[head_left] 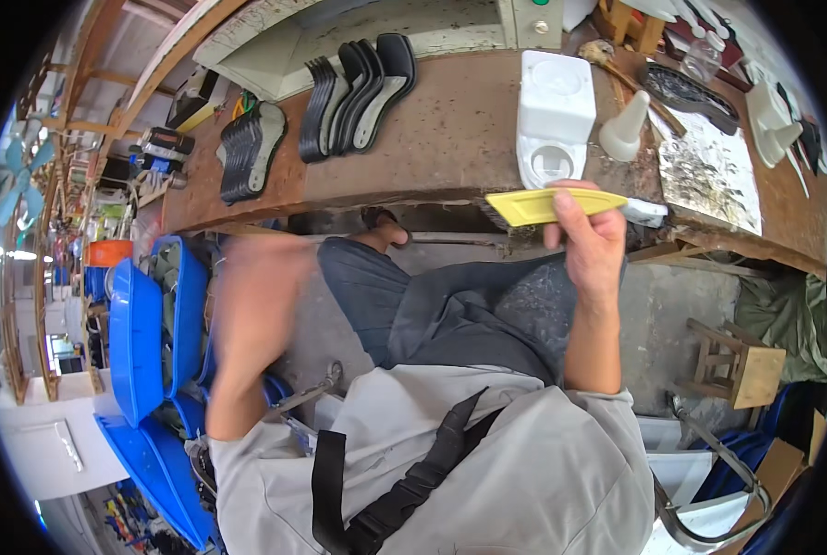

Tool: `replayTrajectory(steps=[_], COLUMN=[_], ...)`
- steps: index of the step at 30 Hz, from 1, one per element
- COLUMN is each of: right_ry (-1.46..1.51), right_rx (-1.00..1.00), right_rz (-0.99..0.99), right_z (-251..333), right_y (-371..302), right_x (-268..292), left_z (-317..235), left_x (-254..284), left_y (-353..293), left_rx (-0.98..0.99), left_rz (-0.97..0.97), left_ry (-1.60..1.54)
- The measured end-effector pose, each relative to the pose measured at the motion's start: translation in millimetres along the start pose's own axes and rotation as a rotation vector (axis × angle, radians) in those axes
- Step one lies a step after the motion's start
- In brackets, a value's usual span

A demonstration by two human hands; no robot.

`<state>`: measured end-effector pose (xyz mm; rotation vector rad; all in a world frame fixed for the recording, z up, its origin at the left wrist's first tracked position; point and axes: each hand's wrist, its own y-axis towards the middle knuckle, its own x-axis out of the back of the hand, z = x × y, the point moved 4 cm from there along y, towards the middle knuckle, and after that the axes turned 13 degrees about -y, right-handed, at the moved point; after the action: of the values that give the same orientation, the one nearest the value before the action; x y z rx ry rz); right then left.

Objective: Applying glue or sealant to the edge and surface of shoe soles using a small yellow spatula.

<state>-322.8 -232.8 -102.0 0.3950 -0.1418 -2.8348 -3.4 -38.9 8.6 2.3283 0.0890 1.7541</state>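
**Yellow brush held at the tabletop edge**

Right hand [591,242]: grip closed around a yellow-handled brush [554,205], thumb on top, fingers wrapped under. Brush lies roughly level, held in the air just in front of the tabletop [450,139] edge, dark bristles showing at its left end.

Left hand [263,277]: badly blurred, low on the person's left, beside the blue tubs [140,338]. Cannot tell whether its grip is open or closed, or if it holds anything.

On the tabletop, just beyond the brush: a white plastic container [554,111] and a white cone-shaped nozzle [624,129] to its right. Further left, two rows of dark shoe soles [358,92] standing on edge, overlapped. To the right, a glue-smeared sheet [709,171]. A small wooden stool [737,365] sits on the floor at lower right.
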Motion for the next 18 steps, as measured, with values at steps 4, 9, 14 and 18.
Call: replayTrajectory(steps=[4, 9, 14, 18], right_ry=[0.050, 0.063, 0.047, 0.021], right_rx=[-0.034, -0.064, -0.105, -0.091], right_rz=[-0.126, -0.152, -0.085, -0.065], right_z=[-5, -19, -27, -22], right_y=[3, 9, 11, 14], right_x=[25, 31, 16, 12], left_z=[29, -92, -213, -248], left_x=[-211, -317, -360, -362], left_y=[-156, -293, -290, -273], left_rx=[0.821, 1.115, 1.316, 1.372], left_rz=[1.245, 1.003, 0.655, 0.517], left_ry=[-0.270, -0.728, -1.094, -1.205])
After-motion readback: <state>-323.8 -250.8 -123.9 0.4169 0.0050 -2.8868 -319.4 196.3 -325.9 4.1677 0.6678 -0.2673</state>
